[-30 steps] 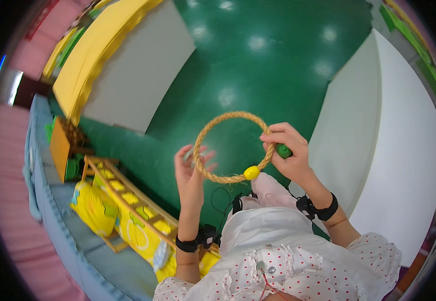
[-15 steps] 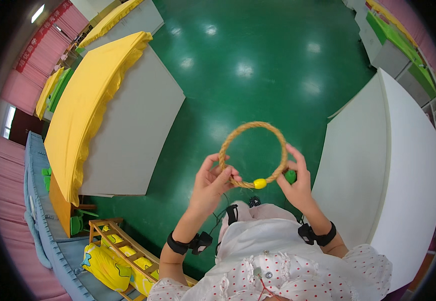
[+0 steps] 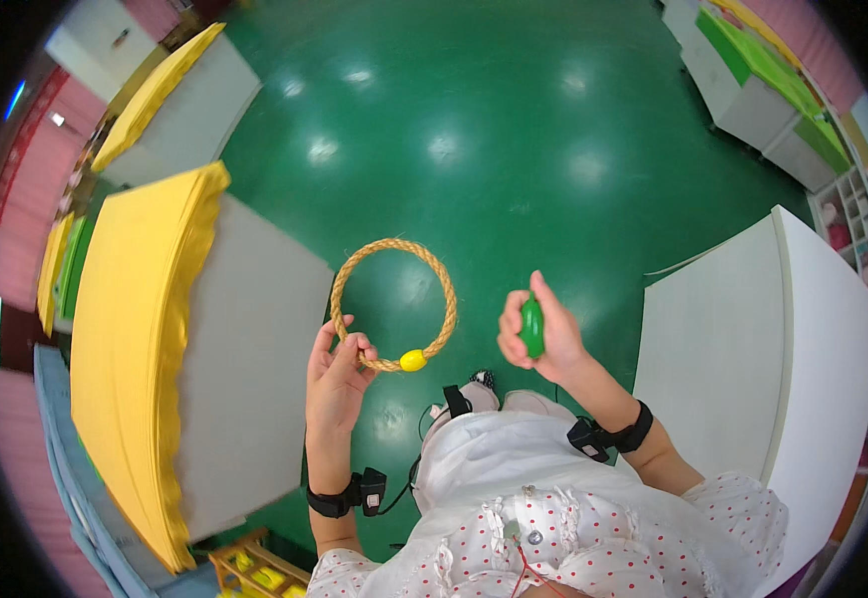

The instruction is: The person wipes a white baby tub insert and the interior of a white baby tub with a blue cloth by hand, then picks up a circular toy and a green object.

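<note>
My left hand [image 3: 341, 364] pinches a tan rope ring [image 3: 394, 245] at its lower left. A yellow bead-like joint [image 3: 413, 360] sits on the ring's lower edge, just right of my fingers. The ring is held upright, and the green floor shows through it. To the right, apart from the ring, my right hand [image 3: 550, 337] is closed around a small smooth green object [image 3: 532, 325], rounded and longish. Its exact kind I cannot make out, as my fingers cover part of it.
A grey-sided cabinet [image 3: 249, 349] under a yellow cloth [image 3: 135, 339] stands at my left, with another covered one farther back. A white cabinet [image 3: 713, 369] is close on my right. At lower left is a wooden frame [image 3: 254, 563]. Green floor [image 3: 474, 209] stretches ahead.
My right hand has let go of the rope ring and moved away from it, still holding the green object. My left hand has carried the ring to the left. The view has shifted.
</note>
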The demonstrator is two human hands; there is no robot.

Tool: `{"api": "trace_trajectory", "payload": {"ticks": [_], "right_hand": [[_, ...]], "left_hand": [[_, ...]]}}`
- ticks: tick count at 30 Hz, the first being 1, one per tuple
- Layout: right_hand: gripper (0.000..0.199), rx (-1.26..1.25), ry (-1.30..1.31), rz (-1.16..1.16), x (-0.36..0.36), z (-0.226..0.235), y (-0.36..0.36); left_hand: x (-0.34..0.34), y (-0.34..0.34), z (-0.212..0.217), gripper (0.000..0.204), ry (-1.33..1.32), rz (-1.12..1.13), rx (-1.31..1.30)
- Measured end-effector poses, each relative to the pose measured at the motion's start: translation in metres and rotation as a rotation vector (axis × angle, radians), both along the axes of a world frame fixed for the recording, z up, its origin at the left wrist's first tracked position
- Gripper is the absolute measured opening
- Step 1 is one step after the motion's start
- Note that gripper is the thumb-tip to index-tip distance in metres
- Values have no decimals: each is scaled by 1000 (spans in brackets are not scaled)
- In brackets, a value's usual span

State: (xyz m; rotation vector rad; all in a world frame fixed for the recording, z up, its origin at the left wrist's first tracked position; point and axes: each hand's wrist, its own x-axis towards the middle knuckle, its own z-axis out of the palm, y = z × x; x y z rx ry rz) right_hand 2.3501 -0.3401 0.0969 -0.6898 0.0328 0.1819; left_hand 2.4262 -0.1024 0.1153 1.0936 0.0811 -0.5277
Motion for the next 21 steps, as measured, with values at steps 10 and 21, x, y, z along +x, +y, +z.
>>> {"api": "trace_trajectory", "payload": {"ticks": [10, 21], "right_hand": [[33, 625, 42, -204, 209, -1, -137], [40, 783, 247, -171, 514, 3, -253]], "left_hand": [[241, -177, 9, 24, -113, -201, 71], [493, -233, 6, 25, -84, 86, 157]]}}
